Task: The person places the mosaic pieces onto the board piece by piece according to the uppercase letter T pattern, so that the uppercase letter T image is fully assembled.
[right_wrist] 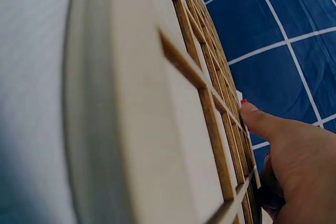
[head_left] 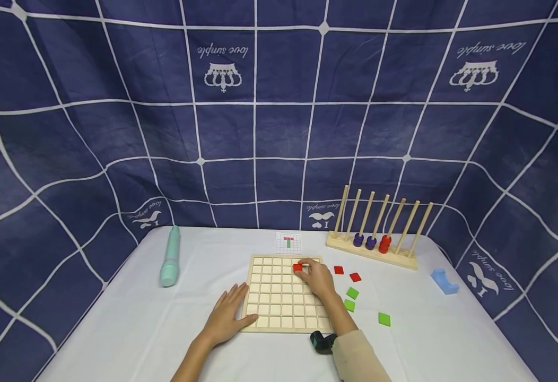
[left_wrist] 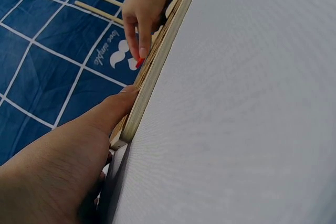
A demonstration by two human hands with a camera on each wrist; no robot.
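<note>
A wooden grid board (head_left: 276, 297) lies on the white table. At the board's upper right, my right hand (head_left: 318, 277) pinches a red square tile (head_left: 297, 268) between thumb and fingers, over the second row or so. The left wrist view shows the same red tile (left_wrist: 139, 63) tilted at the fingertips. My left hand (head_left: 225, 318) rests along the board's lower left edge, fingers straight, thumb over the corner. Right of the board lie two more red tiles (head_left: 338, 270) and several green tiles (head_left: 352, 293). Behind it is a small card (head_left: 288, 243) printed with a red and green T.
A wooden peg rack (head_left: 372, 248) with purple and red beads stands at the back right, near a light blue curved block (head_left: 444, 281). A mint-green microphone-shaped object (head_left: 169, 260) lies at the left. A dark device (head_left: 321, 342) is by my right wrist. Blue checked cloth (head_left: 279, 132) hangs behind.
</note>
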